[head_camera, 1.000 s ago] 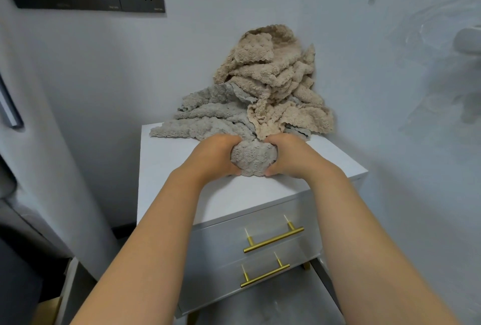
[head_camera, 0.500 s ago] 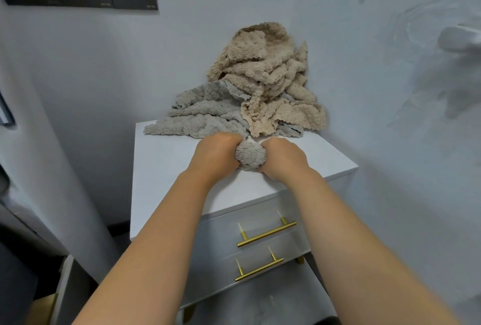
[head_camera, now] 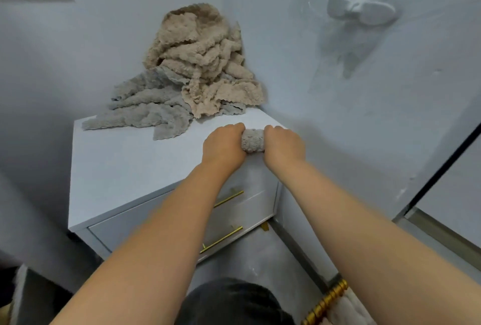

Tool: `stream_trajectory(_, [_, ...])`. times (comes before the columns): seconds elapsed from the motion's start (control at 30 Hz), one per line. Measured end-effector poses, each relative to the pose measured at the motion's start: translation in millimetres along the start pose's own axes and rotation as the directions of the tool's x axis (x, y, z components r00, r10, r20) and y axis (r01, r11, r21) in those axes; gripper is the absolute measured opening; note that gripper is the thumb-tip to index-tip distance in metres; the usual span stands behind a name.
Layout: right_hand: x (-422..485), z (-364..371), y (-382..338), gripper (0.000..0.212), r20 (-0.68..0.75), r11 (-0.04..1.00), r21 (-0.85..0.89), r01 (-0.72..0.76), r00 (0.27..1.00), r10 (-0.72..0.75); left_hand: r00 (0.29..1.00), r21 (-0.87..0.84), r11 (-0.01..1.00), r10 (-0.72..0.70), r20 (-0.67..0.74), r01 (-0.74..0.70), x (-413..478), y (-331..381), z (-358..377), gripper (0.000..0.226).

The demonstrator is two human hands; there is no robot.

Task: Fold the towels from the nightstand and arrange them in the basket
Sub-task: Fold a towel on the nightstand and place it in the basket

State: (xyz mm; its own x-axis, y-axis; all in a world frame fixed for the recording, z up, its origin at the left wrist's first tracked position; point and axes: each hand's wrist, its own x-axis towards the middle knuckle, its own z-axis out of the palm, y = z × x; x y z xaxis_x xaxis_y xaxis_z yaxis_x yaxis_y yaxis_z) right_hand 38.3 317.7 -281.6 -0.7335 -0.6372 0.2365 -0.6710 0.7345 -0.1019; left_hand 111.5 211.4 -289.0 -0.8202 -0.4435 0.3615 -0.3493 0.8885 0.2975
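Observation:
A small grey towel, rolled tight, lies at the front right edge of the white nightstand. My left hand grips its left end and my right hand grips its right end, so only the middle shows. Behind, in the corner, a crumpled beige towel is heaped on a spread grey towel. At the bottom right edge a basket rim with a gold-wrapped handle peeks into view.
The nightstand has two drawers with gold bar handles. Walls close in behind and to the right, with a white wall hook on the right wall. A dark rounded object sits low in front of me.
Both hands have carried the rolled towel away from the pile toward the nightstand's front right edge, and it is now more tightly compressed. The camera has tilted down and right.

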Motion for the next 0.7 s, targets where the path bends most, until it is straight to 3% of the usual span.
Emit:
stream_trajectory(0.1, [-22, 8, 27, 0.028, 0.07, 0.992, 0.016, -0.127, 0.99, 0.126, 1.0, -0.046, 0.999, -0.012, 0.003, 0.012, -18, 35, 23, 0.016])
stream_trajectory(0.23, [-56, 33, 55, 0.024, 0.284, 0.976, 0.025, -0.214, 0.938, 0.198, 0.955, -0.156, 0.962, -0.184, 0.231, 0.223, -49, 61, 63, 0.014])
stream_trajectory(0.4, [-103, 60, 91, 0.025, 0.466, 0.958, 0.028, -0.286, 0.851, 0.241, 0.847, -0.379, 0.767, -0.395, 0.356, 0.518, -90, 92, 114, 0.026])
stream_trajectory(0.5, [-125, 75, 111, 0.02, 0.616, 0.96, -0.009, -0.281, 0.755, 0.227, 0.727, -0.467, 0.557, -0.506, 0.464, 0.687, -109, 105, 144, 0.034])
stream_trajectory(0.57, [-138, 83, 127, 0.03, 0.713, 0.948, -0.014, -0.318, 0.662, 0.233, 0.61, -0.478, 0.38, -0.521, 0.597, 0.792, -123, 110, 163, 0.04])
stream_trajectory(0.63, [-146, 84, 142, 0.045, 0.759, 0.953, -0.016, -0.301, 0.616, 0.208, 0.457, -0.415, 0.194, -0.456, 0.764, 0.889, -133, 113, 168, 0.043])
stream_trajectory(0.7, [-160, 89, 170, 0.054, 0.803, 0.933, 0.026, -0.359, 0.563, 0.195, 0.309, -0.286, 0.118, -0.358, 0.881, 0.951, -144, 125, 172, 0.046])
